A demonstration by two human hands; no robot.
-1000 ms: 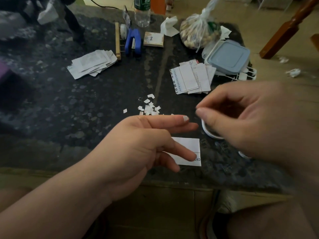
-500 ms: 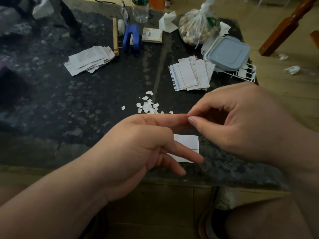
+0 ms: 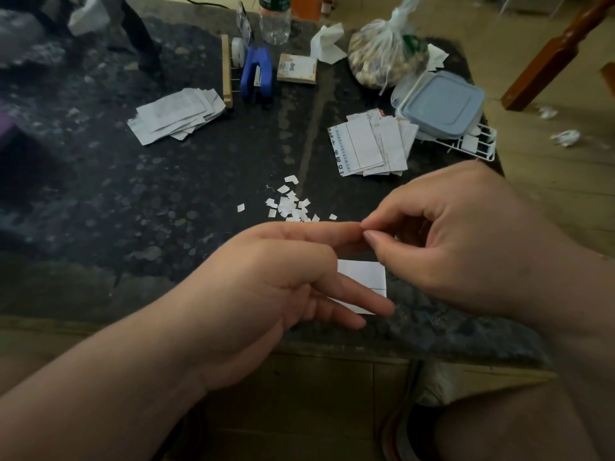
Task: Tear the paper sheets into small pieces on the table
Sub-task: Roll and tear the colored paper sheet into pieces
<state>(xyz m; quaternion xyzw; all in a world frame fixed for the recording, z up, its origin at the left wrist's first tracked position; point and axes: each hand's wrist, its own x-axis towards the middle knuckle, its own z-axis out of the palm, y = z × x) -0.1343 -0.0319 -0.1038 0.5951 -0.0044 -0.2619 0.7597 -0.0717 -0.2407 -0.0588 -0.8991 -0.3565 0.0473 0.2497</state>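
A small white paper slip (image 3: pixel 364 277) hangs over the near edge of the dark stone table (image 3: pixel 166 194). My left hand (image 3: pixel 276 281) holds it, index finger stretched across its top and the lower fingers lying over its front. My right hand (image 3: pixel 466 241) pinches thumb and forefinger together at the slip's upper right corner, right against my left index fingertip. The slip's top edge is hidden behind the fingers. Just beyond my hands lies a little heap of torn paper bits (image 3: pixel 289 204). Two stacks of paper sheets wait farther back, one to the right (image 3: pixel 369 148) and one to the left (image 3: pixel 176 114).
At the back stand a blue stapler (image 3: pixel 256 73), a wooden strip (image 3: pixel 227 71), a small box (image 3: pixel 297 68), a clear bottle (image 3: pixel 274 18) and a tied plastic bag (image 3: pixel 382 58). A lidded container (image 3: pixel 439 103) sits on a white wire rack (image 3: pixel 479 144) at the right edge.
My right hand has moved left and closed its thumb and forefinger against my left index fingertip. The slip now shows less below the fingers.
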